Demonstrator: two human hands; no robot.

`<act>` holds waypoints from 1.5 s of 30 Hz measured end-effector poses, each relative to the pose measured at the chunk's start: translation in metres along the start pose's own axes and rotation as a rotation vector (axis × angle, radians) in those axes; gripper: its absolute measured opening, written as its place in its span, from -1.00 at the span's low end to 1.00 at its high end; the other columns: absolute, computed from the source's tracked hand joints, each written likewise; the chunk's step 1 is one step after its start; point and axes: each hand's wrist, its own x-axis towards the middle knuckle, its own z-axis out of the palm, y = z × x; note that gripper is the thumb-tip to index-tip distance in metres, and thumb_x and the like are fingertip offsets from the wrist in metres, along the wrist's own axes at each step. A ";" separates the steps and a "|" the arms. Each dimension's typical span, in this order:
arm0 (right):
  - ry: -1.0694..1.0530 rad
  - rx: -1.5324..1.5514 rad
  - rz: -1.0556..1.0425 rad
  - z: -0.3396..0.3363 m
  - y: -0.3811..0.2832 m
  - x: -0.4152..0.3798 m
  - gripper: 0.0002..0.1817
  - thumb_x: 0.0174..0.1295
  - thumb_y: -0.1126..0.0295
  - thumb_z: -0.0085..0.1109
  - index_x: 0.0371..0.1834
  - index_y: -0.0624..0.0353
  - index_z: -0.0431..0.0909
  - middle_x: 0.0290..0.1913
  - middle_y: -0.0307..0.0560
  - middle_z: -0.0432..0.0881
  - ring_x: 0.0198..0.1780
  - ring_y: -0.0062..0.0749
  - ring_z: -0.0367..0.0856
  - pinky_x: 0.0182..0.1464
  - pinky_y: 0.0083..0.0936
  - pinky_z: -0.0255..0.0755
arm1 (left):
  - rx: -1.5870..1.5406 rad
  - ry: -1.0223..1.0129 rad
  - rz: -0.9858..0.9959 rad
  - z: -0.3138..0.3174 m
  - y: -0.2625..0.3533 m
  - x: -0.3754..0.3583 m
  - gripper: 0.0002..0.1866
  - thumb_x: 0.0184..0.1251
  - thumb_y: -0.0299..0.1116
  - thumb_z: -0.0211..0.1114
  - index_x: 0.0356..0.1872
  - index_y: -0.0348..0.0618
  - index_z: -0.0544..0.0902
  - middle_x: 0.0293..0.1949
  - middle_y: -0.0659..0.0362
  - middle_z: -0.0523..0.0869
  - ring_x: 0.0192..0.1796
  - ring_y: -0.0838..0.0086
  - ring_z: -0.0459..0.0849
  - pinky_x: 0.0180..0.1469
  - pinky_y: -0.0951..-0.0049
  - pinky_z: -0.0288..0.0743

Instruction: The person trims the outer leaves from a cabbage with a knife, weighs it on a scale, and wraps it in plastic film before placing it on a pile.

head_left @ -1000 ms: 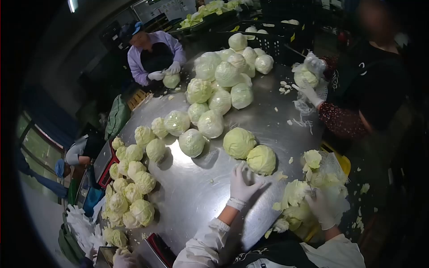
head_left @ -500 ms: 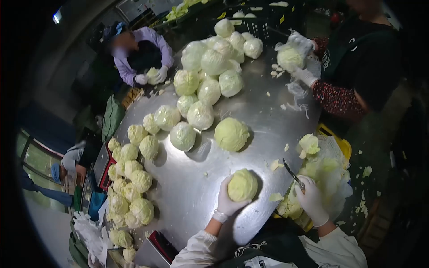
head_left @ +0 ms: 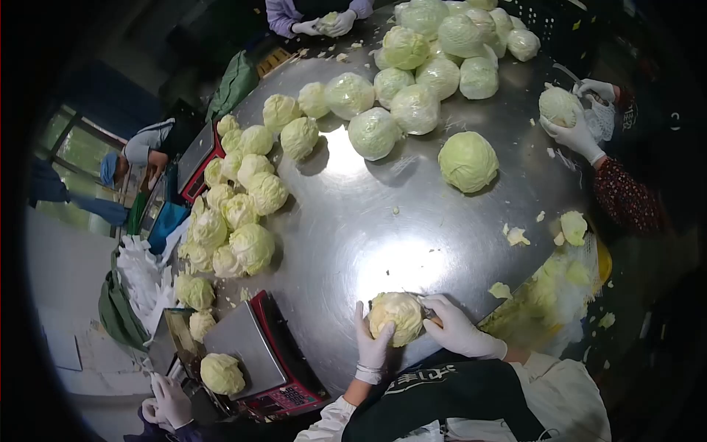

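Close to my body, over the near edge of the steel table (head_left: 346, 228), a pale cabbage (head_left: 398, 318) is held in my gloved left hand (head_left: 373, 348), fingers wrapped around its left side. My gloved right hand (head_left: 465, 333) is closed on a knife (head_left: 436, 321) at the cabbage's right side. Only a bit of the knife's brown handle shows; the blade is hidden. Farther up the table, a larger green cabbage (head_left: 468, 162) sits by itself.
Unwrapped cabbages (head_left: 240, 211) are piled on the left; film-wrapped ones (head_left: 416, 109) lie at the back. A red scale (head_left: 283, 361) bearing a cabbage stands near left. Trimmed leaves (head_left: 541, 298) fill a container on the right. Co-workers' gloved hands (head_left: 578, 132) work around the table.
My right hand with the knife has moved left from above the leaf container to the cabbage. The cabbage is nearer my body and shows a paler side. The view has shifted left and down.
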 end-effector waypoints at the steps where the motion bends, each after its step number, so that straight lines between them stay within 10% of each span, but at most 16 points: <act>1: 0.004 0.043 -0.041 0.001 0.002 -0.004 -0.53 0.41 0.43 0.09 0.37 0.28 0.42 0.13 0.26 0.61 -0.05 -0.09 0.70 0.06 -0.32 0.55 | -0.014 0.011 -0.005 -0.003 0.002 -0.002 0.15 0.15 -0.43 0.60 0.63 -0.29 -0.07 0.36 -0.20 0.42 0.35 0.20 0.52 0.41 0.25 0.41; 11: -0.156 -0.152 0.050 0.008 0.003 -0.019 -0.42 0.45 0.31 0.09 0.49 0.27 0.29 0.17 0.39 0.61 0.09 0.19 0.67 0.14 -0.15 0.55 | 0.947 -0.060 0.592 -0.005 0.025 -0.013 -0.30 -0.09 -0.18 0.70 0.12 -0.21 0.62 0.05 0.01 0.67 0.10 0.14 0.54 0.23 0.16 0.38; 24: -0.317 -0.331 0.205 -0.004 -0.001 -0.050 -0.61 0.36 0.34 0.07 0.19 0.27 0.35 -0.13 0.25 0.68 -0.30 0.19 0.72 -0.27 -0.06 0.62 | 0.698 0.003 0.580 -0.003 -0.007 -0.016 -0.39 0.05 -0.39 0.57 0.12 -0.28 0.49 0.08 -0.08 0.44 0.19 0.08 0.46 0.31 0.08 0.33; 29: -0.258 -0.513 -0.209 -0.005 0.004 -0.039 -0.70 0.33 0.40 0.08 0.02 0.38 0.38 -0.30 0.19 0.62 -0.37 0.13 0.69 -0.28 -0.12 0.62 | 0.702 0.001 0.518 -0.004 -0.003 -0.014 -0.41 0.07 -0.37 0.55 0.11 -0.29 0.48 0.09 -0.08 0.43 0.19 0.08 0.46 0.31 0.09 0.33; 33: -0.214 -0.416 0.077 0.019 0.023 -0.017 -0.75 0.33 0.40 0.10 -0.08 0.36 0.38 -0.27 0.30 0.66 -0.31 0.20 0.69 -0.20 -0.02 0.60 | 0.687 -0.038 0.591 -0.012 -0.010 -0.013 -0.34 0.12 -0.28 0.54 0.19 -0.30 0.44 0.10 -0.06 0.44 0.20 0.09 0.45 0.34 0.10 0.32; 37: -0.166 -0.126 0.247 0.010 0.032 -0.016 -0.77 0.34 0.41 0.08 -0.05 0.32 0.41 -0.32 0.25 0.65 -0.39 0.14 0.66 -0.22 -0.14 0.60 | 0.566 0.001 0.400 -0.051 -0.014 -0.031 -0.27 0.19 -0.20 0.51 0.30 -0.30 0.38 0.21 -0.06 0.43 0.33 0.10 0.42 0.44 0.11 0.27; 39: -0.207 -0.075 0.334 0.008 0.026 -0.012 -0.76 0.41 0.35 0.09 0.01 0.28 0.43 -0.35 0.10 0.64 -0.46 -0.14 0.63 -0.33 -0.29 0.57 | 0.163 -0.101 0.058 -0.069 -0.012 -0.045 -0.23 0.25 -0.15 0.49 0.37 -0.30 0.33 0.36 -0.06 0.36 0.48 0.11 0.32 0.54 0.13 0.18; 42: -0.443 0.320 0.507 0.018 -0.002 -0.002 -0.45 0.56 0.20 0.00 0.49 0.29 0.27 -0.25 -0.14 0.61 -0.47 -0.63 0.54 -0.47 -0.53 0.46 | 0.095 -0.161 0.098 -0.070 -0.014 -0.051 -0.17 0.22 -0.17 0.54 0.39 -0.25 0.24 0.45 -0.05 0.28 0.54 0.16 0.25 0.55 0.15 0.17; 45: -0.420 0.290 0.296 0.016 -0.026 0.008 -0.36 0.59 0.16 -0.08 0.59 0.32 0.12 0.10 0.22 0.60 -0.37 -0.34 0.67 -0.26 -0.40 0.59 | 0.118 -0.125 0.190 -0.051 -0.014 -0.045 -0.12 0.17 -0.23 0.59 0.38 -0.21 0.19 0.44 -0.05 0.27 0.50 0.18 0.28 0.53 0.16 0.20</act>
